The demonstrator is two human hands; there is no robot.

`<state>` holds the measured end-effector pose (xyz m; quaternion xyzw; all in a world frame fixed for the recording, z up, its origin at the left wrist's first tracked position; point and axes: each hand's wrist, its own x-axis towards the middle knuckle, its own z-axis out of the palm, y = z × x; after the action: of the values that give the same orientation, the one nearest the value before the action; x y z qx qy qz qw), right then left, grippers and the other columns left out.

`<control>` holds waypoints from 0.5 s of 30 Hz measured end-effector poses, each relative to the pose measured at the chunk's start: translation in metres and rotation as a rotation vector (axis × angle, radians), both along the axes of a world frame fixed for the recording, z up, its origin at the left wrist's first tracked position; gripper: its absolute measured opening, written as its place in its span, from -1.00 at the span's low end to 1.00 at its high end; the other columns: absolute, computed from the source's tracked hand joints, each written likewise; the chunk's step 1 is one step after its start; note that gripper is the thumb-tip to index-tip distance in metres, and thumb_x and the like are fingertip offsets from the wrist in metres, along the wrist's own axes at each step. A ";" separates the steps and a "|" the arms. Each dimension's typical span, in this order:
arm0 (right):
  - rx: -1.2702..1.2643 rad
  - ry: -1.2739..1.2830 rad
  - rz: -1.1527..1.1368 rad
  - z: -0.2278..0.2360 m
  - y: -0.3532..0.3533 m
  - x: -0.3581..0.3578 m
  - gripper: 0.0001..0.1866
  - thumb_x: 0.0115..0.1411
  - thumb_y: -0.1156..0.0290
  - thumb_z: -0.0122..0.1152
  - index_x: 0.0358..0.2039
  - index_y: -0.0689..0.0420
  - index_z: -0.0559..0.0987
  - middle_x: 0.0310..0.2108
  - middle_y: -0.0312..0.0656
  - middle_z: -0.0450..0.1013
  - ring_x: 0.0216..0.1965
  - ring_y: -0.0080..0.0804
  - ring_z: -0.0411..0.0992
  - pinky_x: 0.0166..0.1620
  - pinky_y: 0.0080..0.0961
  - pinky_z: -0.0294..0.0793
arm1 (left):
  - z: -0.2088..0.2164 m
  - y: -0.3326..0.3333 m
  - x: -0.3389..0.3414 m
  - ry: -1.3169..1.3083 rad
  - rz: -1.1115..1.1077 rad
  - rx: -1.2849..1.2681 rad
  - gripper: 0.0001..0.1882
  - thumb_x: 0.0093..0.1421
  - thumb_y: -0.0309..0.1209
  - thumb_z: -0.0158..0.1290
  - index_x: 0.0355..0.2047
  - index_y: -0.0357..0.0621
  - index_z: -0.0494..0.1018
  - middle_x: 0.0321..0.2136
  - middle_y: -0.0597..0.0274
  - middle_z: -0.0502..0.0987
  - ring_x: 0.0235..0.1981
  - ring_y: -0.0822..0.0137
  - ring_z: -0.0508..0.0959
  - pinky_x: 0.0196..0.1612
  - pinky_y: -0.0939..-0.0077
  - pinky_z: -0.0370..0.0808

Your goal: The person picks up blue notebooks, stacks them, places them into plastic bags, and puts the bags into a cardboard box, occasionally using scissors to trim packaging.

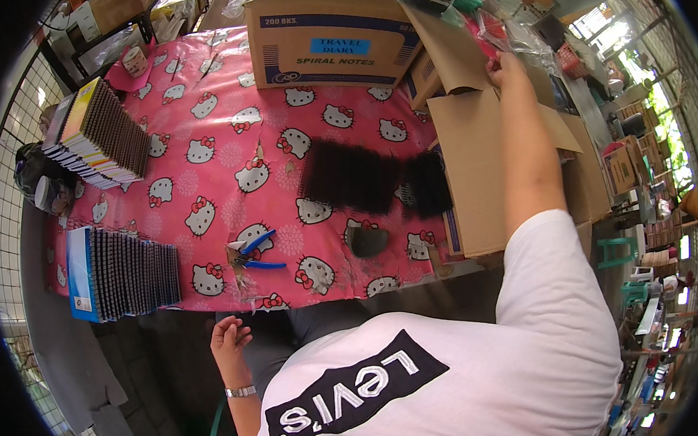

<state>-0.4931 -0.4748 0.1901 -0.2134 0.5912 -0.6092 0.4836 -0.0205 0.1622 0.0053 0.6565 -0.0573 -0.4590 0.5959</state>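
My right hand (pixel 505 68) reaches far over the open cardboard box (pixel 468 161) at the right. Its fingers are closed next to a bright pink item (pixel 481 48), and what they grip is too small to make out. My left hand (pixel 231 335) hovers just off the table's near edge, fingers loosely bent and apart, holding nothing. Closest to it are blue-handled pliers (pixel 259 252) and a row of spiral notebooks (pixel 126 276) with blue covers. Black spiral binding coils (pixel 359 177) lie in a bundle mid-table, with a dark, rounded piece (pixel 366 241) nearer me.
A pink patterned cloth (pixel 200 177) covers the table. At its back stands a large closed carton (pixel 331 45). More spiral notebooks (pixel 106 131) are stacked at the far left, near a tape roll (pixel 135 62). Shelving with clutter stands behind them.
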 end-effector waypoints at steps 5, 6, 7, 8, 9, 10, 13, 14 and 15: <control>-0.095 -0.161 0.323 0.010 0.020 0.040 -0.97 0.19 0.62 0.00 -0.35 0.27 0.43 -0.51 -0.18 0.36 -0.57 -0.47 0.33 -0.50 -0.59 0.43 | 0.002 -0.006 -0.002 0.007 0.039 -0.008 -0.85 0.29 -0.47 -0.04 -0.15 -0.18 0.45 -0.28 0.25 0.55 -0.37 0.43 0.57 -0.31 0.58 0.53; -0.166 -0.059 0.407 0.022 0.033 0.038 -0.95 0.17 0.66 0.00 -0.34 0.31 0.42 -0.51 -0.18 0.36 -0.56 -0.46 0.33 -0.47 -0.60 0.43 | 0.001 -0.008 -0.001 0.009 0.016 -0.006 -0.85 0.29 -0.47 -0.04 -0.15 -0.18 0.45 -0.28 0.25 0.55 -0.37 0.43 0.57 -0.32 0.58 0.53; -0.158 -0.077 0.341 0.025 0.038 0.041 -0.95 0.17 0.67 -0.01 -0.34 0.32 0.42 -0.51 -0.17 0.36 -0.56 -0.45 0.33 -0.48 -0.59 0.43 | -0.002 -0.006 0.000 0.014 0.007 -0.001 -0.85 0.29 -0.48 -0.04 -0.15 -0.19 0.45 -0.28 0.25 0.55 -0.37 0.43 0.57 -0.32 0.58 0.53; -0.149 -0.097 0.277 0.026 0.038 0.049 -0.95 0.17 0.67 -0.01 -0.34 0.33 0.41 -0.51 -0.16 0.36 -0.56 -0.44 0.34 -0.48 -0.58 0.43 | -0.007 -0.003 0.000 0.018 0.001 0.005 -0.85 0.29 -0.48 -0.04 -0.16 -0.19 0.45 -0.28 0.24 0.55 -0.37 0.43 0.57 -0.33 0.59 0.53; -0.151 -0.116 0.215 0.032 0.034 0.051 -0.95 0.17 0.68 -0.02 -0.34 0.33 0.41 -0.51 -0.15 0.36 -0.56 -0.42 0.34 -0.49 -0.57 0.43 | -0.010 -0.004 0.001 0.022 -0.005 0.000 -0.85 0.29 -0.48 -0.04 -0.16 -0.19 0.45 -0.29 0.24 0.55 -0.37 0.43 0.57 -0.33 0.59 0.54; -0.118 -0.155 0.186 0.028 0.023 0.044 -0.95 0.23 0.65 -0.06 -0.33 0.35 0.40 -0.50 -0.11 0.36 -0.55 -0.37 0.36 -0.47 -0.54 0.47 | -0.011 -0.006 0.000 0.027 -0.013 -0.008 -0.85 0.29 -0.48 -0.04 -0.16 -0.19 0.45 -0.29 0.24 0.55 -0.37 0.43 0.58 -0.33 0.59 0.54; -0.082 -0.452 0.015 0.014 -0.005 0.033 -0.90 0.28 0.62 -0.11 -0.32 0.37 0.39 -0.48 -0.08 0.35 -0.52 -0.33 0.38 -0.43 -0.49 0.53 | -0.010 -0.010 -0.001 0.037 -0.020 -0.025 -0.85 0.28 -0.49 -0.04 -0.16 -0.20 0.45 -0.29 0.23 0.55 -0.38 0.43 0.58 -0.34 0.59 0.54; -0.129 -0.483 0.008 0.013 -0.012 0.029 -0.89 0.29 0.63 -0.11 -0.23 0.40 0.38 -0.36 -0.05 0.38 -0.43 -0.29 0.41 -0.33 -0.47 0.59 | -0.009 -0.014 -0.001 0.041 -0.025 -0.035 -0.85 0.28 -0.49 -0.04 -0.16 -0.20 0.45 -0.29 0.23 0.55 -0.38 0.43 0.58 -0.33 0.59 0.54; -0.159 -0.496 -0.031 0.011 -0.015 0.041 -0.86 0.30 0.60 -0.12 -0.22 0.39 0.39 -0.35 -0.04 0.39 -0.41 -0.27 0.42 -0.32 -0.47 0.60 | -0.007 -0.013 -0.002 0.037 -0.015 -0.034 -0.85 0.28 -0.49 -0.03 -0.16 -0.20 0.45 -0.29 0.23 0.55 -0.38 0.43 0.58 -0.33 0.59 0.54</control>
<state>-0.4523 -0.4898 0.2006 -0.0859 0.4080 -0.6947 0.5862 -0.0226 0.1496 -0.0020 0.6373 -0.0592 -0.4744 0.6044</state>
